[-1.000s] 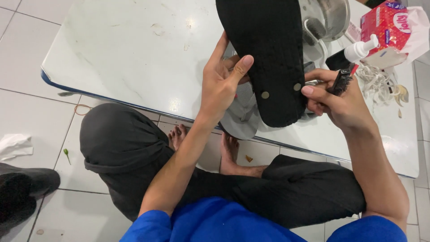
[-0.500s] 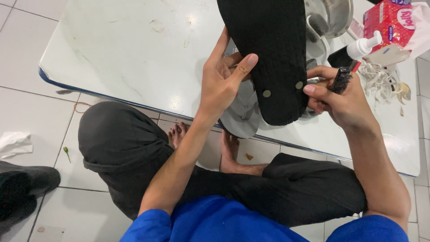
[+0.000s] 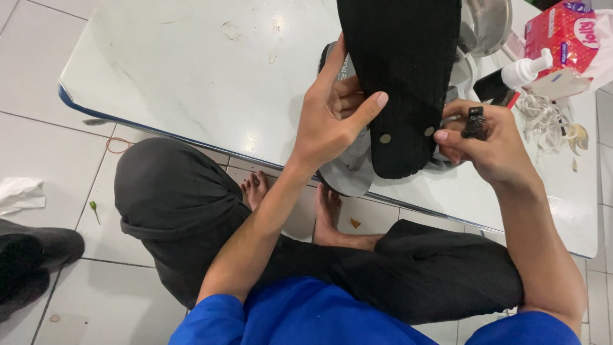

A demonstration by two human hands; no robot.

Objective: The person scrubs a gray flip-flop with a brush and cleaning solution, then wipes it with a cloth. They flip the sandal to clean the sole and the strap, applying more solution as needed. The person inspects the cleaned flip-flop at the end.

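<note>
A black flip-flop sandal [image 3: 402, 76] is held sole-up over the white marble table [image 3: 191, 70], its heel end toward me with two round strap plugs showing. My left hand [image 3: 332, 115] grips its left edge, thumb pressed across the sole. My right hand [image 3: 485, 144] holds the right edge near the heel and pinches a small black piece [image 3: 476, 121] between its fingers. A grey sandal [image 3: 348, 172] lies on the table beneath the black one, mostly hidden.
A white pump bottle [image 3: 527, 69], a red packet [image 3: 565, 35], a metal pot [image 3: 485, 25] and a tangle of white cord [image 3: 543, 118] stand at the table's far right. My crossed legs in dark trousers [image 3: 179, 204] sit under the table edge. White cloth [image 3: 19, 191] lies on the tiled floor at left.
Both hands keep hold of the black sandal. My right hand has shifted slightly along the heel edge; my left thumb stays across the sole.
</note>
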